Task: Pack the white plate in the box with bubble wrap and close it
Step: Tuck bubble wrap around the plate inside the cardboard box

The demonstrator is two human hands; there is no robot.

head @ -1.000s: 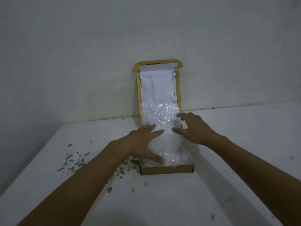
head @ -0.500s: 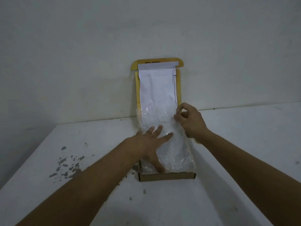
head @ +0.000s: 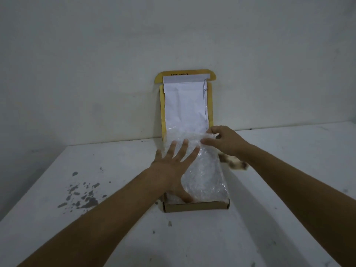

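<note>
A shallow brown cardboard box (head: 196,207) lies on the white table, its yellow-edged lid (head: 185,101) standing up against the wall. Clear bubble wrap (head: 207,174) fills the box and rises over its far end. The white plate is hidden under the wrap. My left hand (head: 173,166) lies flat on the wrap's left side, fingers spread. My right hand (head: 223,140) pinches the wrap's far right corner between thumb and fingers.
The white wall stands right behind the box. Dark paint chips (head: 81,195) mark the table to the left. A brown, blurred patch (head: 237,163) shows on the table just right of the box under my right wrist.
My right hand has moved to the far right corner of the wrap and pinched it. My left hand has slid farther up the wrap and spread flat.
</note>
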